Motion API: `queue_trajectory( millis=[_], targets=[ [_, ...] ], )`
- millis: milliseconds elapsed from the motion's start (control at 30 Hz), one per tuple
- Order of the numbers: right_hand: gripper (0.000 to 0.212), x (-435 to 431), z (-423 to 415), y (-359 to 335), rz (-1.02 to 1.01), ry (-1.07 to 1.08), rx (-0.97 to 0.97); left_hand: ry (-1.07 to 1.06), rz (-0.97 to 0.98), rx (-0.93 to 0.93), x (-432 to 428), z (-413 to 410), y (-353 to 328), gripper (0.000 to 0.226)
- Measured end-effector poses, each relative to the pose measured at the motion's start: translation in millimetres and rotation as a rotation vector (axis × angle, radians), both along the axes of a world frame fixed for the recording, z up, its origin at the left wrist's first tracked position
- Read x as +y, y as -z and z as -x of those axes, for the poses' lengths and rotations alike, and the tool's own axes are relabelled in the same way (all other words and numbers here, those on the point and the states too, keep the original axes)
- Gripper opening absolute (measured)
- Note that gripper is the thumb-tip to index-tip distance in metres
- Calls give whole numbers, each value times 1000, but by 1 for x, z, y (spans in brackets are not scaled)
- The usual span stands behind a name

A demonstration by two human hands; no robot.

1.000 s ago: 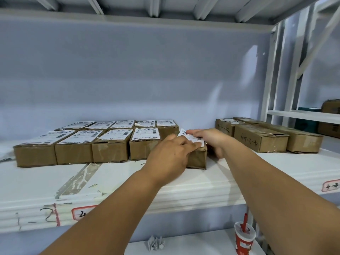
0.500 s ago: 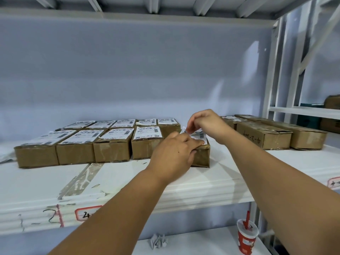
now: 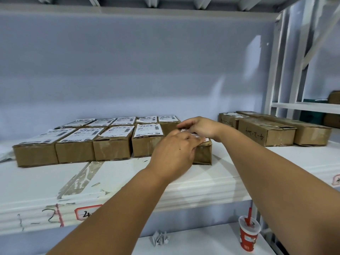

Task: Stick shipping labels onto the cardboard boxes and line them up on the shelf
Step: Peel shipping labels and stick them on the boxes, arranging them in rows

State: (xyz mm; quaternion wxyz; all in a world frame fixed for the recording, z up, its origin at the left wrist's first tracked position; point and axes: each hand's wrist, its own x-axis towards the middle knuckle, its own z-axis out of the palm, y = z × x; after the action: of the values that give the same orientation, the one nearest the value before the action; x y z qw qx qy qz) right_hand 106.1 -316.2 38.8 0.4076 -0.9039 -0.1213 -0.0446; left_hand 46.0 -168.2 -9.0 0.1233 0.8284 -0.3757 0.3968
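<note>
A small cardboard box (image 3: pixel 202 153) stands on the white shelf (image 3: pixel 119 181), at the right end of the front row of labelled boxes (image 3: pixel 112 144). A white shipping label (image 3: pixel 200 136) lies on its top, mostly hidden by my hands. My left hand (image 3: pixel 174 151) reaches over the box's near left corner, its curled fingertips holding the label's near edge. My right hand (image 3: pixel 200 127) arches over the far side of the box top, with fingers and thumb pinching the label's far end low against the cardboard.
A second row of labelled boxes (image 3: pixel 125 121) sits behind the first. Long unlabelled cartons (image 3: pixel 266 134) lie to the right by the white upright (image 3: pixel 276 70). On the lower shelf stand a red cup with a straw (image 3: pixel 249 235) and crumpled backing paper (image 3: pixel 160 238).
My right hand lifted the label's far end half a second ago and has now brought it down onto the box top. My left hand has stayed at the near edge.
</note>
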Motion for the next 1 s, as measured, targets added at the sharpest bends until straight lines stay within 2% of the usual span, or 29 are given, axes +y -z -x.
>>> queue_trajectory(
  millis=[133, 267, 367, 467, 600, 700, 767, 900, 1000],
  targets=[
    [52, 3, -2, 1, -21, 63, -33, -24, -47, -65, 2, 2, -3, 44],
    [44, -11, -9, 21, -451, 319, -206, -123, -106, -131, 1, 3, -4, 39],
    [33, -17, -9, 24, -460, 490, -278, -148, -143, -173, -1, 3, -7, 39],
    [21, -15, -4, 23, -416, 444, -339, -216, -194, -149, -2, 6, -10, 35],
    [24, -13, -4, 23, -430, 359, -300, -294, -186, -120, -8, 2, -12, 39],
    [22, -13, -1, 21, -495, 271, -254, -331, -219, -100, -14, 3, -19, 24],
    [21, -10, -1, 24, -468, 193, -220, -374, -192, -141, -19, -4, -20, 23],
    [23, -9, -4, 30, -350, 181, -206, -401, -205, -171, -17, -17, -16, 28],
    [17, -8, -3, 30, -362, 143, -179, -448, -137, -209, -14, -23, -8, 14]
  ],
)
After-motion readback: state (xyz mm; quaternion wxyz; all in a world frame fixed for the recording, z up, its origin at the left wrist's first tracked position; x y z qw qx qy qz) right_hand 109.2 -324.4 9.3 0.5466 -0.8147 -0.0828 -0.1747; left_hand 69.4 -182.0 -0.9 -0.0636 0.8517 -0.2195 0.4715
